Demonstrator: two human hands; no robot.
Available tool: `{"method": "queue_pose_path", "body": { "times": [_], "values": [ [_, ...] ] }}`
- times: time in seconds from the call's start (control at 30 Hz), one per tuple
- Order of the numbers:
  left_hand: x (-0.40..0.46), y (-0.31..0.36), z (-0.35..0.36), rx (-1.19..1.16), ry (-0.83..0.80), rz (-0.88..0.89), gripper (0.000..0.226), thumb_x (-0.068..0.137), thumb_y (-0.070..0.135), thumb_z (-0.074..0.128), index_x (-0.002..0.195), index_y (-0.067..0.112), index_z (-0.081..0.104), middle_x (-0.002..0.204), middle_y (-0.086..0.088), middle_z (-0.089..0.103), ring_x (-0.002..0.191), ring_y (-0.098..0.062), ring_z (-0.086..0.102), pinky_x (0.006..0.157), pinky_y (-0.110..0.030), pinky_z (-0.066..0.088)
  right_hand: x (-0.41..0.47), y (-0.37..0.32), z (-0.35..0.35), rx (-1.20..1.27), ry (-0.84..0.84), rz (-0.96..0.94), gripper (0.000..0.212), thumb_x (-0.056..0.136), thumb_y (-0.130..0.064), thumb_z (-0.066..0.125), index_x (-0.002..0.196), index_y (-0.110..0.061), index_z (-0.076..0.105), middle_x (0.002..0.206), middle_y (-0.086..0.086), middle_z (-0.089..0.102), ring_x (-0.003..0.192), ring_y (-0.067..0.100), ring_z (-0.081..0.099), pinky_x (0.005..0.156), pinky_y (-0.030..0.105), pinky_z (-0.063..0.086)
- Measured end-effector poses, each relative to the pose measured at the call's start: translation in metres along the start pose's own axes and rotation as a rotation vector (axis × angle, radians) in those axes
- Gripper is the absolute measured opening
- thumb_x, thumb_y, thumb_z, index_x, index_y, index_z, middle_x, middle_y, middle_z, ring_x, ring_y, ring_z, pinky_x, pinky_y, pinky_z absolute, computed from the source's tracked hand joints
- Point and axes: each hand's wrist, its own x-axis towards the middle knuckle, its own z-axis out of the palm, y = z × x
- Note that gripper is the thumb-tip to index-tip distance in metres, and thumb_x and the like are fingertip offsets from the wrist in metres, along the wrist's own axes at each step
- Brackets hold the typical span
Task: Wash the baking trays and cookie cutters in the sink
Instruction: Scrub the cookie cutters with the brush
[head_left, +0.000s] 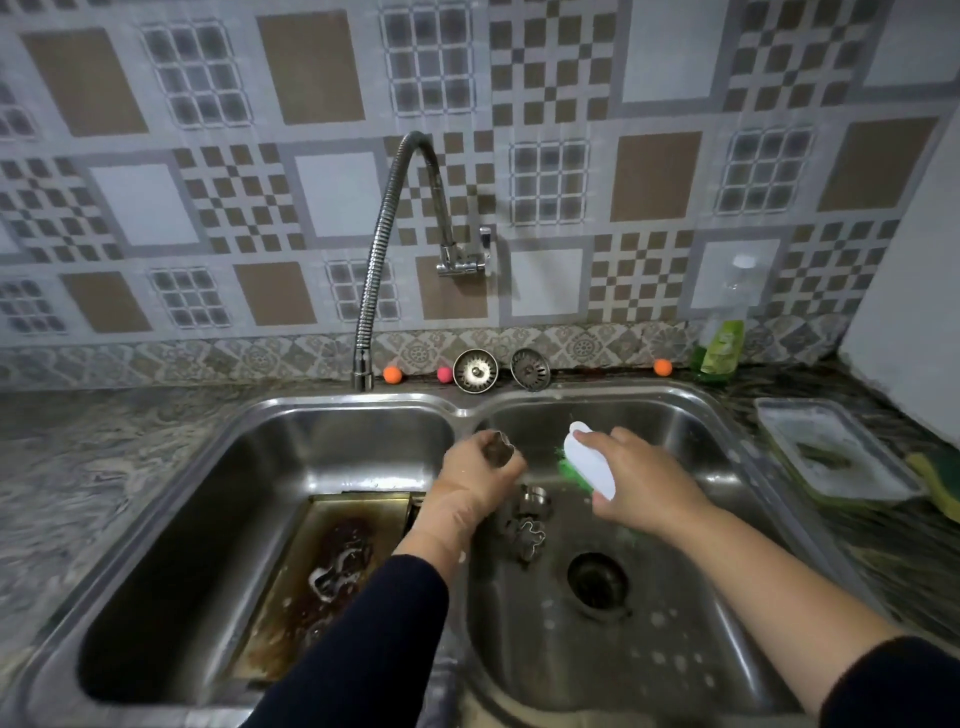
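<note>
My left hand (475, 475) grips a small metal cookie cutter (497, 446) above the divider of the double steel sink (462, 408). My right hand (641, 480) holds a white scrub brush (589, 460) with green bristles over the right basin, close to the cutter. Several more metal cookie cutters (530, 519) lie on the right basin's floor beside the drain (597, 579). A dirty, burnt baking tray (332, 566) lies in the left basin, partly hidden by my left forearm.
A flexible tap (384, 244) arches over the left basin. Two sink strainers (475, 370) lean on the back ledge with small coloured balls (392, 374). A green soap bottle (722, 332) and a white tray (831, 452) stand on the right counter.
</note>
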Motion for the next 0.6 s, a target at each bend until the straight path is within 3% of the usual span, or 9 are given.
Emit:
{"method": "queue_pose_path", "body": {
  "times": [0.1,0.17,0.3,0.47,0.6],
  "values": [
    [-0.003,-0.046,-0.039,0.241,0.022,-0.111,0.047,0.085,0.034,0.065,0.127,0.015,0.055,0.128,-0.003,0.041,0.104,-0.018,0.055,0.096,-0.022,0.039,-0.003,0.006,0.002,-0.009,-0.025,0.01,0.075,0.078,-0.031,0.062,0.146,-0.036,0.03,0.115,-0.001,0.047,0.105,0.027,0.056,0.076,0.03,0.043],
    [-0.012,-0.081,-0.059,0.403,0.009,-0.196,0.047,0.085,0.036,0.065,0.127,0.017,0.055,0.132,-0.005,0.036,0.105,-0.022,0.055,0.099,-0.03,0.043,-0.005,0.01,0.003,-0.028,-0.04,0.023,0.075,0.077,-0.031,0.063,0.145,-0.036,0.031,0.114,-0.001,0.047,0.104,0.025,0.057,0.074,0.03,0.043],
    [-0.033,-0.144,-0.077,0.587,-0.17,-0.302,0.04,0.084,0.027,0.064,0.123,0.023,0.058,0.137,-0.006,0.034,0.107,-0.023,0.054,0.099,-0.029,0.043,-0.008,0.011,0.007,-0.052,-0.05,0.049,0.076,0.076,-0.03,0.065,0.145,-0.034,0.033,0.11,-0.002,0.047,0.103,0.024,0.056,0.073,0.03,0.043],
    [-0.037,-0.176,-0.079,0.757,-0.238,-0.256,0.052,0.085,0.022,0.064,0.135,0.026,0.05,0.146,-0.007,0.03,0.128,-0.026,0.042,0.107,-0.037,0.038,-0.005,0.009,0.01,-0.017,-0.042,0.079,0.078,0.073,-0.027,0.07,0.143,-0.034,0.037,0.115,0.002,0.052,0.104,0.027,0.057,0.076,0.034,0.046],
    [-0.033,-0.184,-0.077,0.837,-0.242,-0.193,0.048,0.085,0.026,0.062,0.132,0.029,0.051,0.137,-0.004,0.037,0.128,-0.025,0.037,0.106,-0.038,0.036,-0.002,0.011,0.013,0.01,-0.032,0.08,0.078,0.07,-0.025,0.073,0.141,-0.032,0.042,0.122,0.007,0.055,0.108,0.029,0.056,0.081,0.037,0.047]
  ]
}}
